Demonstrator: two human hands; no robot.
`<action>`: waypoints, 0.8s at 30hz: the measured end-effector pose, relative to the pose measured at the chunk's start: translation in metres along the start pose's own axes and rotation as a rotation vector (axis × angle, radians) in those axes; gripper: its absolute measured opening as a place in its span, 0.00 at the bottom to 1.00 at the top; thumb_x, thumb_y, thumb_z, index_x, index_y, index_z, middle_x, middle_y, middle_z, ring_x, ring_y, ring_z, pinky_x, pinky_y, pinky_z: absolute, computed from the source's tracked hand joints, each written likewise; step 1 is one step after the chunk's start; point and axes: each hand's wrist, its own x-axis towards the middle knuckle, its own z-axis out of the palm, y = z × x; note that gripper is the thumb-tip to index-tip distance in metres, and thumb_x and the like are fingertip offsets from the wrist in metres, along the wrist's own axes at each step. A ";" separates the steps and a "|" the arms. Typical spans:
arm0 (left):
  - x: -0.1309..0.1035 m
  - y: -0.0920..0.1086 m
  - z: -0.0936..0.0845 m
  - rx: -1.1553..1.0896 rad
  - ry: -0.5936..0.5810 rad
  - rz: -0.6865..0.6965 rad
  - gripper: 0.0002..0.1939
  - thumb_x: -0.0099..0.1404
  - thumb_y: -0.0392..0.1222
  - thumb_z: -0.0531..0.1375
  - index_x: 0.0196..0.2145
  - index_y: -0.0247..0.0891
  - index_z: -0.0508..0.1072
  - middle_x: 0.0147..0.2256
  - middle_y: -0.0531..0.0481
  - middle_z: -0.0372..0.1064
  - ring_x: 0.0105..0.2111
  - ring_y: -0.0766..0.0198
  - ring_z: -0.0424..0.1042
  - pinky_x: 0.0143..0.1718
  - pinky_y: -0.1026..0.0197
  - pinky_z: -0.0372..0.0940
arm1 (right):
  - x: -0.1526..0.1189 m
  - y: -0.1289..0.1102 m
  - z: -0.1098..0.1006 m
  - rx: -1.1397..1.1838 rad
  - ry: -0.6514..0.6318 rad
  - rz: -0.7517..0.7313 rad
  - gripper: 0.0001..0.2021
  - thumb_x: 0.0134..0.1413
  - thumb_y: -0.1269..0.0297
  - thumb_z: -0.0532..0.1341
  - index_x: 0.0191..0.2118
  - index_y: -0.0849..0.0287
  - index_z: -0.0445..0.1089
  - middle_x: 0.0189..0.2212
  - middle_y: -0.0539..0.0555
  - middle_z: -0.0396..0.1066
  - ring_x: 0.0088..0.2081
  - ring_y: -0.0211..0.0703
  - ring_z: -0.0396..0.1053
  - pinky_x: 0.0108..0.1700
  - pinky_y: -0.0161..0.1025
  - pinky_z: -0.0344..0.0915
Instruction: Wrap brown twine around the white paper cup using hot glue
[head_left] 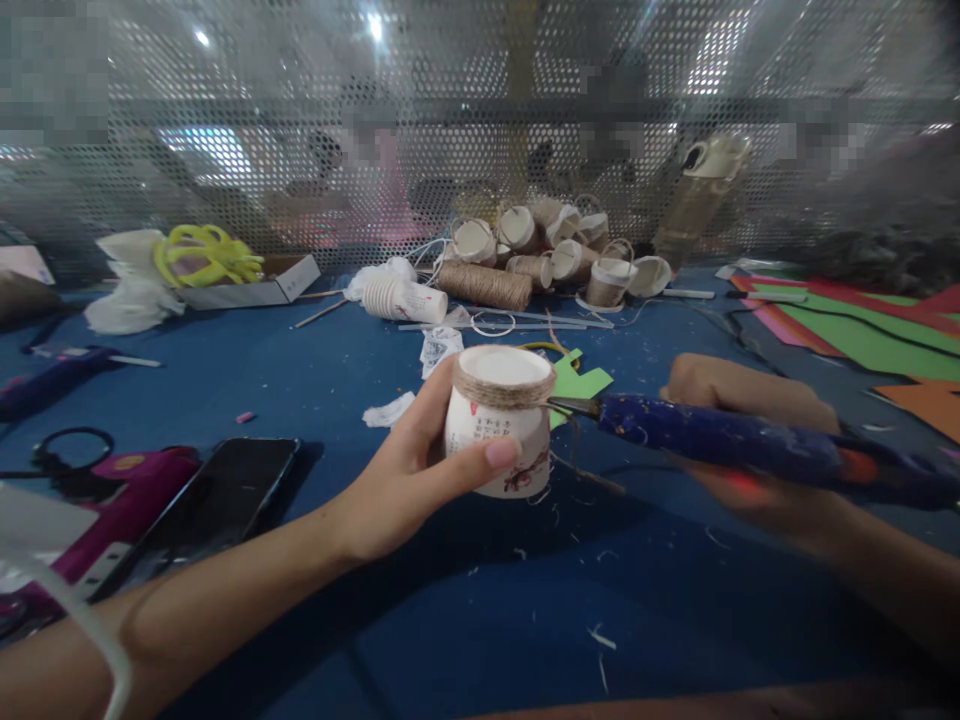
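My left hand (431, 465) is wrapped round a white paper cup (501, 440) printed with dark characters and a reddish-brown drawing. Several turns of jute twine (504, 388) circle the cup just under its rim. From the right, my right hand (757, 440) grips a dark blue hot glue gun (712, 435); its thin metal nozzle reaches the twine at the cup's right side. Part of that hand is hidden behind the gun. Behind the cup lies a cut piece of green paper (581, 385).
Twine-wrapped cups (574, 262) and a twine roll (484, 285) are heaped at the back, beside stacked paper cups (405, 300). A phone (225, 490) and magenta tool (139, 500) lie left. Coloured paper sheets (862, 320) lie right, near a bottle (697, 200). A perforated screen (420, 130) stands behind.
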 end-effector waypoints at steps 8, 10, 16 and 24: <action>0.000 0.002 0.001 0.054 0.036 0.015 0.22 0.68 0.44 0.65 0.58 0.47 0.69 0.53 0.48 0.73 0.54 0.53 0.71 0.54 0.59 0.68 | 0.000 -0.001 -0.001 -0.007 0.008 0.024 0.17 0.50 0.73 0.65 0.24 0.55 0.55 0.21 0.44 0.57 0.21 0.34 0.55 0.24 0.38 0.50; 0.000 0.002 0.002 0.083 0.043 0.027 0.21 0.68 0.44 0.65 0.58 0.48 0.69 0.52 0.51 0.73 0.54 0.55 0.71 0.54 0.61 0.67 | -0.001 -0.001 0.000 0.017 0.006 0.011 0.16 0.49 0.74 0.65 0.24 0.55 0.55 0.21 0.44 0.57 0.21 0.34 0.55 0.24 0.38 0.49; 0.000 0.004 0.001 0.137 0.042 0.027 0.22 0.67 0.45 0.66 0.58 0.48 0.69 0.51 0.51 0.74 0.52 0.56 0.72 0.52 0.61 0.68 | -0.001 -0.001 0.002 0.019 0.024 -0.011 0.17 0.48 0.75 0.64 0.24 0.55 0.54 0.20 0.44 0.55 0.21 0.35 0.52 0.24 0.38 0.48; 0.001 0.003 0.001 0.098 0.026 0.000 0.26 0.67 0.47 0.65 0.61 0.46 0.66 0.54 0.46 0.73 0.56 0.49 0.70 0.56 0.55 0.66 | -0.002 0.001 0.000 -0.043 0.004 0.013 0.16 0.51 0.73 0.64 0.24 0.54 0.55 0.21 0.45 0.57 0.21 0.35 0.55 0.24 0.38 0.50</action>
